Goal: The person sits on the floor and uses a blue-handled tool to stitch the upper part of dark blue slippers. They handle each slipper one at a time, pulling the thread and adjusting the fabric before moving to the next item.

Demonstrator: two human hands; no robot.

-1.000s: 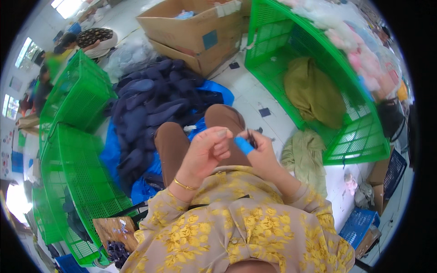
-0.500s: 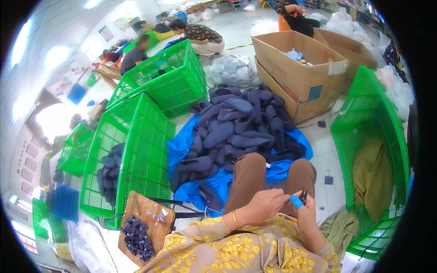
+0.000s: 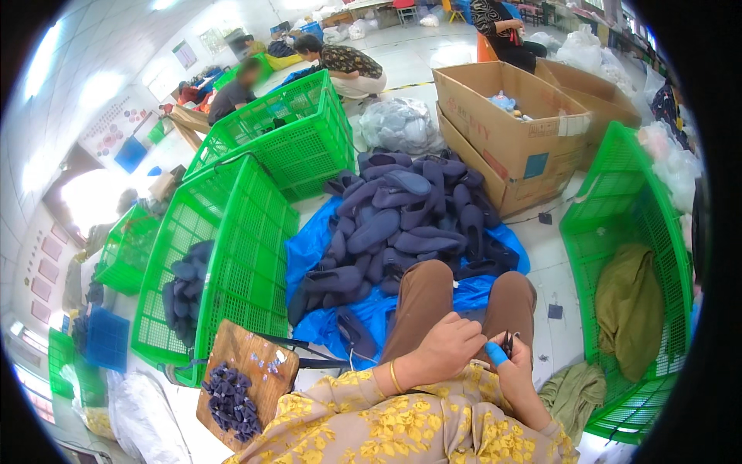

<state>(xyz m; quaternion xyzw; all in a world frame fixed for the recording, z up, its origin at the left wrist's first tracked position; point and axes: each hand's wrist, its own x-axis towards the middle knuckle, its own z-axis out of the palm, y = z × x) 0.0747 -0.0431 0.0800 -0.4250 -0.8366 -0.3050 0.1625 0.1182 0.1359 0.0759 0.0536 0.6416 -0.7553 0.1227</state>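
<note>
Over my lap, my left hand [image 3: 450, 346] is closed in a pinch; whatever lies between its fingertips is too small or hidden to name. Close beside it, my right hand [image 3: 516, 377] is closed around small dark thread snips [image 3: 508, 341], whose tips point up. Blue wrapping [image 3: 496, 353] covers a digit of that hand. Beyond my knees, a heap of navy slip-on shoes [image 3: 410, 220] lies on a blue plastic sheet [image 3: 311, 232]. At my left, a wooden board [image 3: 272, 382] bears a cluster of small navy fabric pieces [image 3: 230, 402] and some tiny pale bits.
Left of the heap stands a green crate [image 3: 251, 267] with navy shoes inside; another green crate [image 3: 309, 143] is behind it. Cardboard boxes [image 3: 502, 131] stand at the back right. A tilted green crate [image 3: 657, 193] at right holds olive cloth [image 3: 630, 313]. Several people sit or crouch farther off.
The snips have turned slightly and sit lower in my right hand. My left hand has shifted a little upward, still pinched. The whole view has tilted slightly.
</note>
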